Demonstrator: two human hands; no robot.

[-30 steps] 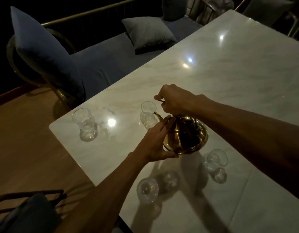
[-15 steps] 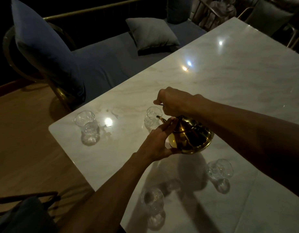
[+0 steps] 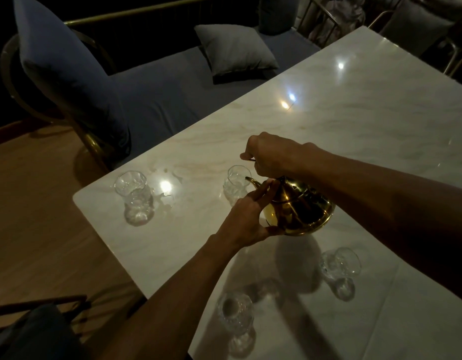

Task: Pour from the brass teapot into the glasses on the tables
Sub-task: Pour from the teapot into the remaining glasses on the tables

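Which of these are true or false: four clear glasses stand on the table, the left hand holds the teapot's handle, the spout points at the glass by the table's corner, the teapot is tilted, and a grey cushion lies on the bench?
1. Four clear glasses stand on the white marble table. True.
2. The left hand holds the handle of the round brass teapot. False: it supports the teapot's body; the right hand grips the handle from above.
3. The spout points at the corner glass. False: it points at the middle glass.
4. The teapot is tilted. True, spout downward.
5. A grey square cushion lies on the blue bench. True.
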